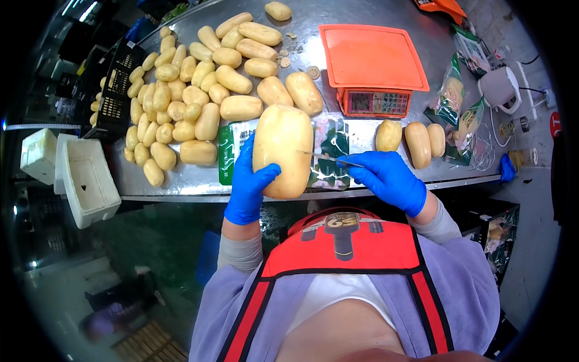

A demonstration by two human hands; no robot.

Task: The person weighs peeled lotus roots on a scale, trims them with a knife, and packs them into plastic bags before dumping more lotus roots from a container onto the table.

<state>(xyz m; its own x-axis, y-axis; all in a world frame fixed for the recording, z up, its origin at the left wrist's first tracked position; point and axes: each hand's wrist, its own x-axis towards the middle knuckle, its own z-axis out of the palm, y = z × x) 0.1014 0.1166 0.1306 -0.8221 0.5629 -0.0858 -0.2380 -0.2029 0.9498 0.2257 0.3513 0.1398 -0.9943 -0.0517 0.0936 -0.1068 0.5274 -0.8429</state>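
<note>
A large pale-yellow lotus root piece stands upright in the grip of my left hand, blue-gloved, its thumb across the front. My right hand, also gloved in blue, is closed around a thin metal knife. The knife's tip reaches the right side of the held root; I cannot tell whether it cuts in. Beneath them lies a green printed bag with a pink flower picture, partly hidden by the root. Smaller lotus root pieces lie just beyond my left hand.
An orange scale stands at the back centre. Right of it are three lotus root pieces and filled bags. A large root pile and a black crate are at left. White foam boxes sit beyond the metal table's edge.
</note>
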